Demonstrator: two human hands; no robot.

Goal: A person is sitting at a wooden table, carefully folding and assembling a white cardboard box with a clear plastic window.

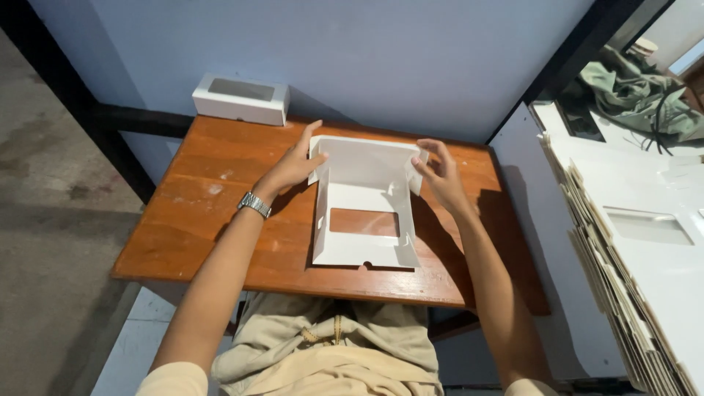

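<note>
A flat white cardboard box blank (364,209) with a rectangular window cut-out lies on the wooden table (198,220). Its far panel and side flaps are partly raised. My left hand (297,165), with a metal watch on the wrist, pinches the far left corner of the blank. My right hand (438,172) holds the far right corner flap between fingers and thumb. Both hands are at the far end of the blank, and the near edge rests flat on the table.
A finished white box (240,97) with a clear window stands at the table's far left corner against the blue wall. A tall stack of flat white box blanks (638,242) stands to the right of the table. Green cloth (631,92) lies at the far right.
</note>
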